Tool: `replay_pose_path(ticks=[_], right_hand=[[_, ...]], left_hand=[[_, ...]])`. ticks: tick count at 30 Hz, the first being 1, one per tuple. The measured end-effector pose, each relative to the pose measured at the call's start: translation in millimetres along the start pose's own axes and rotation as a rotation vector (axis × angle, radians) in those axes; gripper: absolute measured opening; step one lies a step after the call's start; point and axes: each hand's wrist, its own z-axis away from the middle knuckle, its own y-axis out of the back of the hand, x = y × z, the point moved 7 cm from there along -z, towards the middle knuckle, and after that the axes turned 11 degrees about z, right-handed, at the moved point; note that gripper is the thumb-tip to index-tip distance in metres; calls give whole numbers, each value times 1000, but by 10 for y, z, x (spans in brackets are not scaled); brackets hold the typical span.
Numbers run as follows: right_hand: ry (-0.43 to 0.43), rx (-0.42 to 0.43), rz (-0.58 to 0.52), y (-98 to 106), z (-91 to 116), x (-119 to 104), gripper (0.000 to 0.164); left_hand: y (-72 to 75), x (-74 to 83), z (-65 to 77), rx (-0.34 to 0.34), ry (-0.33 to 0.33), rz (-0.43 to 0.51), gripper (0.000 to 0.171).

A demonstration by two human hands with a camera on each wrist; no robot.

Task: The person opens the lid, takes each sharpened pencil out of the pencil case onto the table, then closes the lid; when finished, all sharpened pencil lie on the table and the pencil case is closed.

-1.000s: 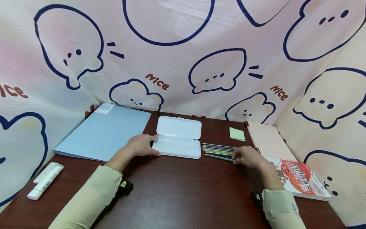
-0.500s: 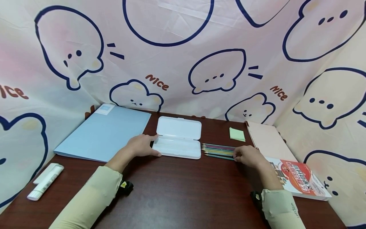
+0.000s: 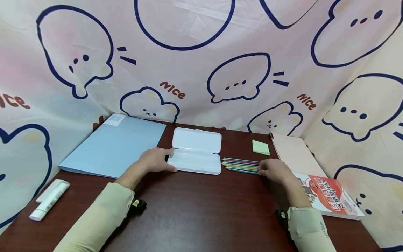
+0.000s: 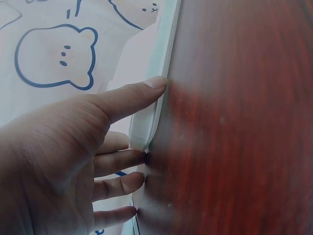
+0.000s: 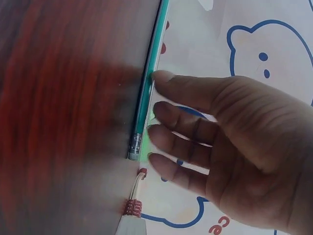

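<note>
A white plastic pencil case (image 3: 195,163) lies on the dark wooden table, its lid (image 3: 196,140) folded back toward the wall. My left hand (image 3: 154,160) holds its left end, thumb at the front edge and fingers at the back, as the left wrist view also shows. Just right of the case, several pencils (image 3: 240,165) lie side by side, tips pointing left. My right hand (image 3: 277,171) spans the right end of this row between thumb and fingers. In the right wrist view the thumb touches a teal pencil (image 5: 143,107) with an eraser end; the other pencils are hidden behind it.
A blue folder (image 3: 116,147) lies at the left, with a white tube (image 3: 50,200) in front of it. Green sticky notes (image 3: 260,147) sit behind the pencils. A spiral notebook (image 3: 299,154) and a red-and-white book (image 3: 330,197) lie at the right. Patterned cloth walls surround the table.
The front teal pencil, slanted and apart from the others before, has moved back against the row. My right hand has shifted slightly rightward and back; the left hand stays on the case.
</note>
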Motion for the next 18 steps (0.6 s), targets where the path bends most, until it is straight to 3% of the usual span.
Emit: replay_pose_path(ticks=[10,18], right_hand=[[81,136,-170,207,-144,-193,17],[137,166,-321,389,-443,-576,36]], left_hand=[[26,9,7,0,-4,-7,96],[7,-1,7,3,6,13,96]])
